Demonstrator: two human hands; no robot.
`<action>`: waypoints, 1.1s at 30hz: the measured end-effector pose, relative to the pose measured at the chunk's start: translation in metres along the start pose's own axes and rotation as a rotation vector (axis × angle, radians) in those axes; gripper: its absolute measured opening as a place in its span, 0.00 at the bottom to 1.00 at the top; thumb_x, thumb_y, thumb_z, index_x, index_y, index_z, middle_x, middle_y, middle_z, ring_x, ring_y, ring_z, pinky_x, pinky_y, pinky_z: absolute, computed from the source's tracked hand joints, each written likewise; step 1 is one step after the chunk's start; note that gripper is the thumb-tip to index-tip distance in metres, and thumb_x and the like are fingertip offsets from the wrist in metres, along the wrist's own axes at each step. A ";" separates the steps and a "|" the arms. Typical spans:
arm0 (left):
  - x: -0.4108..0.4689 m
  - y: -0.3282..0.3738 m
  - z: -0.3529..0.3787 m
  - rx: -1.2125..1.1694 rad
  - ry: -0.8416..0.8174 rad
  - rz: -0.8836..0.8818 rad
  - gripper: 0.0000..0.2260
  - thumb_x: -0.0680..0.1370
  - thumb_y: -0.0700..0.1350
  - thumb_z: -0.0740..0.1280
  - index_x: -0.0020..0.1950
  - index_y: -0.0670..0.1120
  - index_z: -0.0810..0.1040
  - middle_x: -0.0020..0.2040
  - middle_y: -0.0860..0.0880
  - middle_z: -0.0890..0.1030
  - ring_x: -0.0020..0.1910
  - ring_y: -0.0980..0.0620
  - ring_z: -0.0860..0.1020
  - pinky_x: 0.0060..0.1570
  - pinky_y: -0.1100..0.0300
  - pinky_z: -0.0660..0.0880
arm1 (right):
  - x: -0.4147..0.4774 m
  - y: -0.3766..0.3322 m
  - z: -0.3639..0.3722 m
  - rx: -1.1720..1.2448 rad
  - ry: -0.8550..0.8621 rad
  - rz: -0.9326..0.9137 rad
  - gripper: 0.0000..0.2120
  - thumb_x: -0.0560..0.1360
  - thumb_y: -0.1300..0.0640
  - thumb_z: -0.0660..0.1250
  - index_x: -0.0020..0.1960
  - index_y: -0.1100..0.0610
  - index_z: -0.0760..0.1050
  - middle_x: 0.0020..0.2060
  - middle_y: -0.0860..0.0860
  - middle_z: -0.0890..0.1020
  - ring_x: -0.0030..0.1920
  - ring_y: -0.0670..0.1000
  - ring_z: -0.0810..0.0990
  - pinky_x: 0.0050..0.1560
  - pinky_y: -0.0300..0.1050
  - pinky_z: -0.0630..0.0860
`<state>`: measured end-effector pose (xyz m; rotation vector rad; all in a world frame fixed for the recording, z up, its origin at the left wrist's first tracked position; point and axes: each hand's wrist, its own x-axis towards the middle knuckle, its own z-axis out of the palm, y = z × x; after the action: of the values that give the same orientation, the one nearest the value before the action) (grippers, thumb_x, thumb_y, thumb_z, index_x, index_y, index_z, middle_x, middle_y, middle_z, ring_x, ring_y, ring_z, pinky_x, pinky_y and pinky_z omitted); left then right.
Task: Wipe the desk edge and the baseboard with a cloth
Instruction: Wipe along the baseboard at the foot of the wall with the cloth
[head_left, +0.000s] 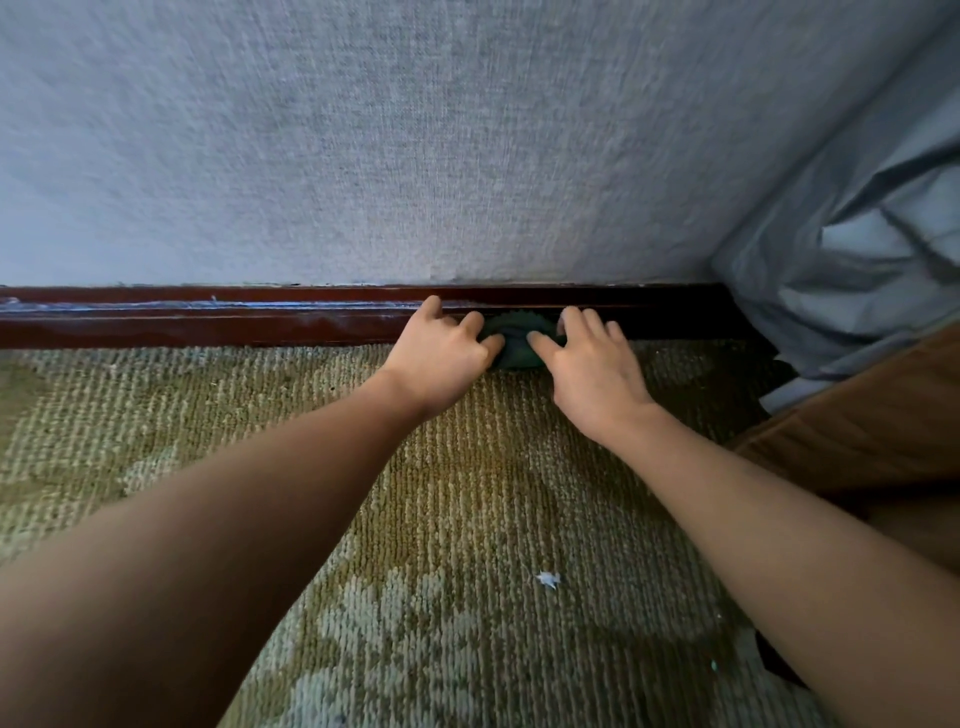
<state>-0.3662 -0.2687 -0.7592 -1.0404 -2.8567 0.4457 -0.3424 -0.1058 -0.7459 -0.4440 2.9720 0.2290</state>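
A dark green cloth (514, 340) with a zigzag edge is bunched against the dark red-brown baseboard (208, 319), where the wall meets the carpet. My left hand (441, 353) presses on the cloth's left side, fingers spread, some touching the baseboard. On the cloth's right side, my right hand (587, 364) pinches it with thumb and fingers. Most of the cloth is hidden between the two hands. No desk edge is in view.
A grey textured wall (415, 145) rises above the baseboard. Patterned olive carpet (467, 545) covers the floor, with a small white scrap (548, 579) on it. A grey curtain (857, 234) hangs at the right, over a brown surface (883, 431).
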 end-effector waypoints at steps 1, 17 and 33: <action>0.000 0.000 -0.002 0.047 0.024 0.018 0.17 0.73 0.42 0.64 0.62 0.50 0.74 0.45 0.48 0.78 0.36 0.49 0.79 0.47 0.57 0.69 | -0.001 0.001 0.002 0.007 -0.004 0.013 0.24 0.77 0.61 0.58 0.71 0.55 0.60 0.60 0.59 0.66 0.60 0.59 0.65 0.58 0.51 0.64; 0.015 0.007 0.007 0.130 0.109 0.014 0.12 0.65 0.46 0.70 0.48 0.54 0.82 0.34 0.52 0.80 0.27 0.54 0.79 0.44 0.60 0.75 | 0.013 0.009 0.009 0.132 0.032 0.130 0.18 0.78 0.59 0.57 0.68 0.54 0.67 0.58 0.58 0.67 0.58 0.59 0.68 0.50 0.51 0.69; 0.022 0.013 0.010 -0.106 -0.076 -0.119 0.18 0.76 0.38 0.60 0.66 0.43 0.67 0.58 0.41 0.74 0.42 0.43 0.81 0.41 0.56 0.69 | 0.015 0.007 0.014 0.064 -0.060 0.155 0.19 0.77 0.60 0.58 0.68 0.52 0.65 0.60 0.59 0.66 0.51 0.60 0.75 0.37 0.48 0.64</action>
<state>-0.3767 -0.2474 -0.7729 -0.8801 -3.0192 0.3352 -0.3571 -0.1014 -0.7609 -0.1955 2.9467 0.1589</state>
